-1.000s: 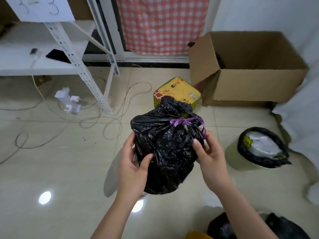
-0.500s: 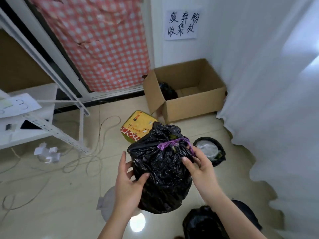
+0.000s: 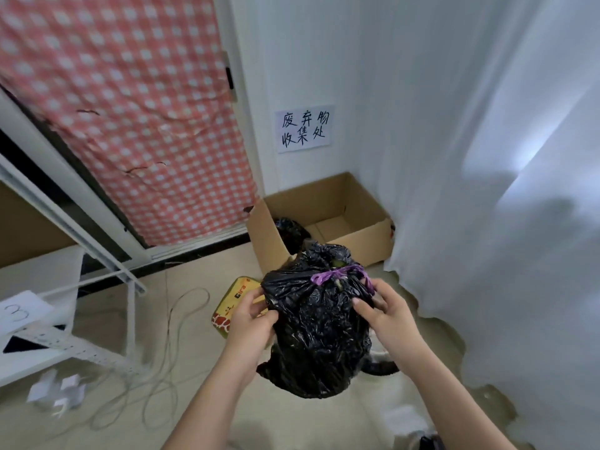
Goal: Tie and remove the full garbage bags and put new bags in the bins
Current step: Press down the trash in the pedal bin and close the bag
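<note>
Left hand point(image 3: 248, 315) and right hand point(image 3: 388, 311) gripping tied bag point(image 3: 319, 323) at nine and three, held off the floor. Box point(image 3: 367, 237) at twelve, another bag inside. Removal step, probably; next likely calls for carrying forward and lowering in.

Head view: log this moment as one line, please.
stage: carrying | tied black garbage bag: held in the air, purple tie on top | left hand: gripping | right hand: gripping | cardboard box: ahead, holds another bag
</note>
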{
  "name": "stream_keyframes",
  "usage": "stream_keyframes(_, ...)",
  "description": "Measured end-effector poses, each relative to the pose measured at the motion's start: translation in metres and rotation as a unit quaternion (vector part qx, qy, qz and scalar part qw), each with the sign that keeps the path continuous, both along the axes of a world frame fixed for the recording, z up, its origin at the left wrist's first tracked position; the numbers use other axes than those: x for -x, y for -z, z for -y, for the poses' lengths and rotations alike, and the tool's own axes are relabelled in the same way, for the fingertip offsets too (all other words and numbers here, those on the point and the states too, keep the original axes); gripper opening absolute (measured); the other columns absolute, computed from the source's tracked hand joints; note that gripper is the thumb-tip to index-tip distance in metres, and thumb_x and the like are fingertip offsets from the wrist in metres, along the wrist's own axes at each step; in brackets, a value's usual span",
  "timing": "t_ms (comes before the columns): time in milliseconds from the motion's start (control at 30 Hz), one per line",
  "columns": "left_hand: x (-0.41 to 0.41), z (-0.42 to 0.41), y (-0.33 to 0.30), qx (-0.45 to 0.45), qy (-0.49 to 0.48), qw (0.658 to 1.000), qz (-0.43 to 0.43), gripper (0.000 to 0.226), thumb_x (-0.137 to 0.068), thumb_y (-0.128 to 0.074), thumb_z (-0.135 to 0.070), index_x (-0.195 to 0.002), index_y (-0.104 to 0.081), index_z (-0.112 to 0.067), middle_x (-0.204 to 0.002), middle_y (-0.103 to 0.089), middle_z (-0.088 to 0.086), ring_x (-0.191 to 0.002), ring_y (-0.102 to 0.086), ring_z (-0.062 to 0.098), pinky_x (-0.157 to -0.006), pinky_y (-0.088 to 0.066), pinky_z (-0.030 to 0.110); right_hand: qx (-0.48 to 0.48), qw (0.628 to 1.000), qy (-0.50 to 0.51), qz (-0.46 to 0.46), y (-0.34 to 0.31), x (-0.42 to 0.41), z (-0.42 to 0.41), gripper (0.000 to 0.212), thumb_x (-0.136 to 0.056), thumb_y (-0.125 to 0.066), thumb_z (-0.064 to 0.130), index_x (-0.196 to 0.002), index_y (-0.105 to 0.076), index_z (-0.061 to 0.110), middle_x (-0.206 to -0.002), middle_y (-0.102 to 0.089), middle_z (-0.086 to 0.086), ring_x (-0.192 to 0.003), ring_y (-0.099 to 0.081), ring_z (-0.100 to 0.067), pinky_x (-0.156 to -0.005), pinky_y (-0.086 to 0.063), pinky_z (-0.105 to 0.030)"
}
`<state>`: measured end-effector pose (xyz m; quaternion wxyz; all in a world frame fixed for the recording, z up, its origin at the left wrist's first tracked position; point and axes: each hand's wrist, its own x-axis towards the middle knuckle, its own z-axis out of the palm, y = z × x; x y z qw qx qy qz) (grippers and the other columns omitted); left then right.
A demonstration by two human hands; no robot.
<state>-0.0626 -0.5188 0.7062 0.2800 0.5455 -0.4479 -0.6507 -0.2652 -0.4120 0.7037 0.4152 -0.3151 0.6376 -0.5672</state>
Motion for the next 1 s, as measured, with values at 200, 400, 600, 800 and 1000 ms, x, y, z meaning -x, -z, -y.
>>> stream_keyframes(200, 0.034, 0.079, -0.013, 0.006, 0.064, 0.998, 0.024, 0.039, -0.087, -0.057, 0.001, -0.107, -0.061, -0.033, -0.115, -0.064, -0.010, -0.102, -0.065, 0.010, -0.085, -0.055, 0.031, -0.021, 0.999, 0.037, 0.018, -0.008, 0.027, 0.055, 0.031, -0.092, -0.064, 0.007, -0.093, -0.067, 0.038, -0.096, -0.075, -0.001, -0.089, -0.073, -0.020, -0.068, -0.059, -0.027)
stream_keyframes(400, 0.103, 0.158, -0.013, -0.018, 0.108, 0.993, 0.039, 0.044, -0.086, -0.054, 0.004, -0.126, -0.054, -0.016, -0.123, -0.062, 0.004, -0.113, -0.060, 0.026, -0.101, -0.048, 0.048, -0.034, 0.996, 0.082, 0.024, -0.007, 0.083, 0.119, 0.021, -0.090, -0.066, 0.004, -0.103, -0.065, 0.021, -0.097, -0.075, -0.002, -0.090, -0.072, -0.018, -0.072, -0.058, -0.026)
stream_keyframes(600, 0.179, 0.253, -0.003, -0.030, 0.106, 0.993, 0.046, 0.037, -0.091, -0.052, 0.003, -0.121, -0.059, -0.016, -0.113, -0.068, 0.002, -0.104, -0.066, 0.023, -0.097, -0.051, 0.046, -0.051, 0.995, 0.080, 0.014, 0.003, 0.159, 0.211, 0.016, -0.088, -0.068, 0.002, -0.096, -0.065, 0.015, -0.091, -0.074, 0.002, -0.086, -0.072, -0.014, -0.066, -0.055, -0.018)
stream_keyframes(800, 0.241, 0.340, -0.005, -0.036, 0.098, 0.994, 0.041, 0.036, -0.092, -0.051, 0.002, -0.118, -0.061, -0.021, -0.110, -0.069, -0.004, -0.098, -0.067, 0.014, -0.084, -0.055, 0.034, -0.067, 0.994, 0.085, -0.014, 0.008, 0.223, 0.309, 0.023, -0.087, -0.068, 0.001, -0.094, -0.066, 0.023, -0.090, -0.072, 0.017, -0.087, -0.067, 0.002, -0.065, -0.052, -0.011)
stream_keyframes(1000, 0.284, 0.428, 0.017, -0.106, 0.087, 0.990, 0.012, 0.057, -0.085, -0.050, 0.010, -0.133, -0.048, -0.021, -0.117, -0.062, 0.004, -0.109, -0.061, 0.023, -0.096, -0.051, 0.042, -0.094, 0.991, 0.074, -0.061, 0.026, 0.271, 0.405, 0.030, -0.085, -0.070, 0.002, -0.084, -0.063, 0.031, -0.087, -0.069, 0.014, -0.086, -0.065, 0.000, -0.072, -0.054, -0.021)
